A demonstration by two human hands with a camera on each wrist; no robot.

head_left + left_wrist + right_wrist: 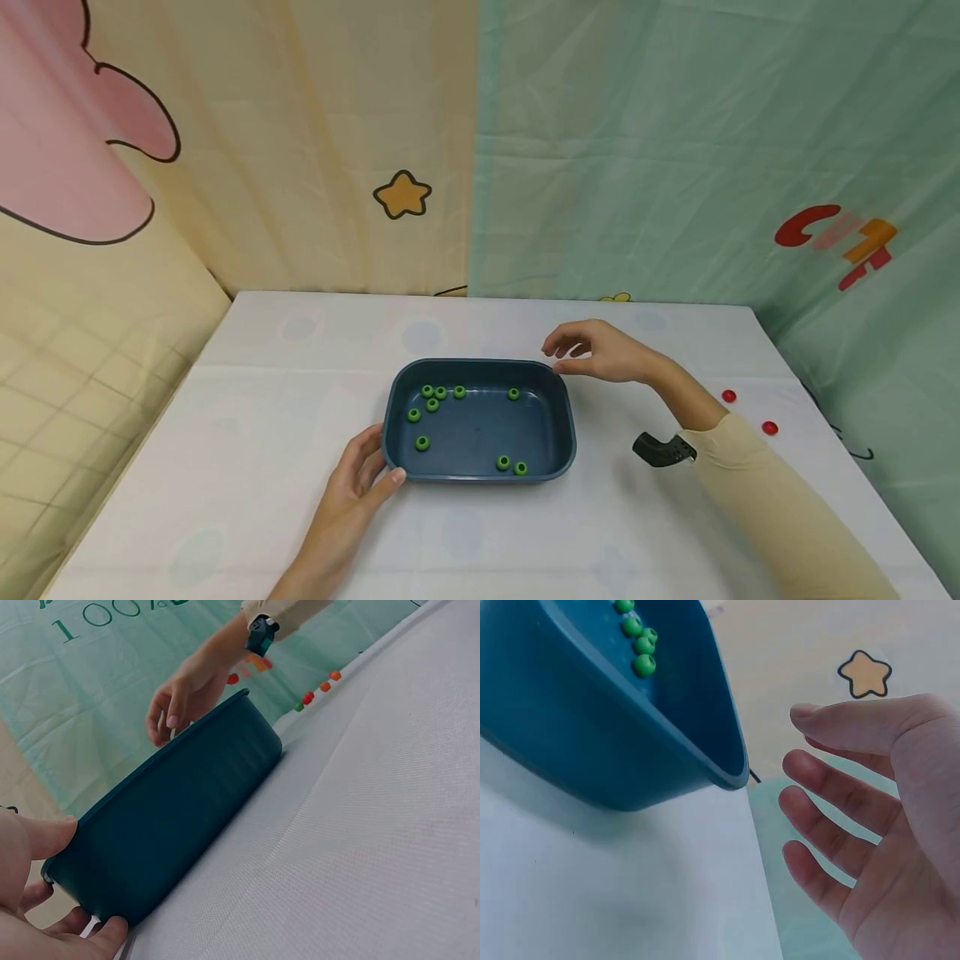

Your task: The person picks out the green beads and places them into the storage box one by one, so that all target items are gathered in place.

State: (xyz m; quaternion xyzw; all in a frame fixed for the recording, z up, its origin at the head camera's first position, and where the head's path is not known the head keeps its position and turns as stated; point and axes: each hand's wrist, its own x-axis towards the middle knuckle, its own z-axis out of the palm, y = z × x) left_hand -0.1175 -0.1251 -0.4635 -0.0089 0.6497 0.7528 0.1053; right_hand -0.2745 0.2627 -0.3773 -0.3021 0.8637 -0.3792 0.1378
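A dark blue rectangular plastic basin stands on the white-covered table, with several green beads scattered over its floor. At its near left corner, my left hand grips it. The left wrist view shows the left thumb against the basin's rim and other fingers low on its outer side. By the far right corner hovers my right hand, its fingers loosely bent. From the right wrist view, a gap separates this hand from the basin, and nothing lies between its fingers.
Two red beads lie on the table to the right, beyond the right forearm. Orange, red and green beads show in the left wrist view. A printed curtain hangs behind the table. A black device is strapped at the right wrist.
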